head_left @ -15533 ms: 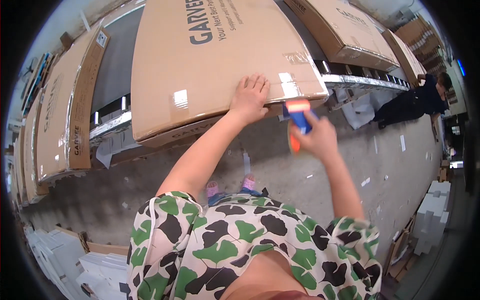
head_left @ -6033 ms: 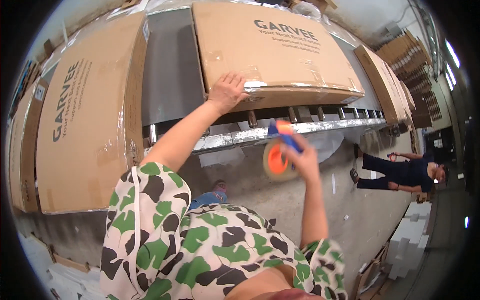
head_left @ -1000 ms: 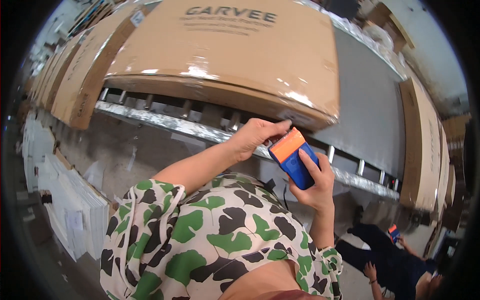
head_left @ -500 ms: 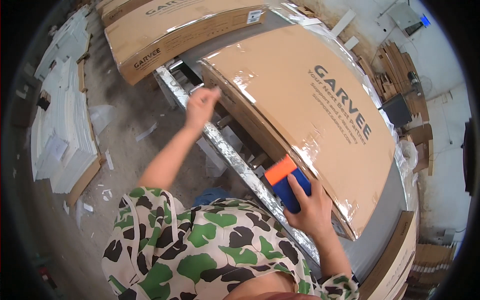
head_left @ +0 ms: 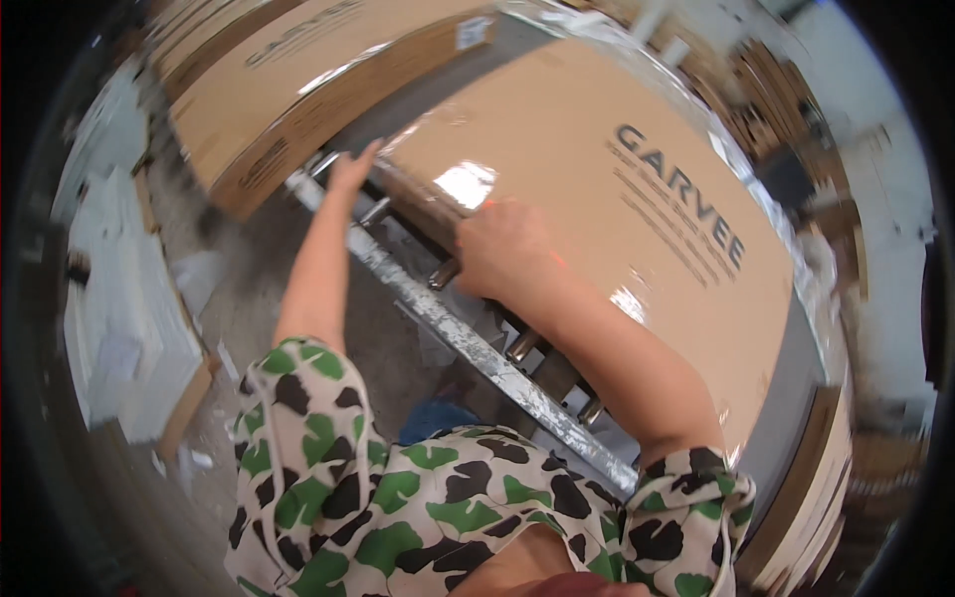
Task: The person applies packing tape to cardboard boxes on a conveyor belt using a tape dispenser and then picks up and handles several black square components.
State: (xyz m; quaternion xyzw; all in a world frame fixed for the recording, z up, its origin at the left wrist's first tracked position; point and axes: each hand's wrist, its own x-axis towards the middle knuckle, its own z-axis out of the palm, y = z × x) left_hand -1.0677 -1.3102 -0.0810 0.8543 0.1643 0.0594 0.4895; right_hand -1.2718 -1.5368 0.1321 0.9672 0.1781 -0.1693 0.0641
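Note:
A large flat cardboard box point(head_left: 557, 179), sealed with shiny clear tape, lies on the conveyor in front of me. My right hand point(head_left: 505, 249) is closed at its near long edge, knuckles up. The blue and orange tape dispenser in it is almost wholly covered by the hand; only specks of orange show beside it. Up at the box's far left corner, my left hand point(head_left: 354, 169) has its fingers apart, the tips at or just beside the cardboard. Blur hides whether they touch. Glossy tape point(head_left: 466, 185) covers the edge between my hands.
The conveyor's worn metal rail point(head_left: 448, 328) runs between me and the box, with rollers point(head_left: 444, 273) behind it. Another long carton point(head_left: 288, 90) stands beyond the far left end. White panels point(head_left: 119, 298) are stacked at left; flat cartons point(head_left: 796, 488) lean at lower right.
My right hand has moved up and left along the box edge with the tape dispenser, which is now mostly hidden. My left hand has shifted to the far left corner, and its fingers have spread.

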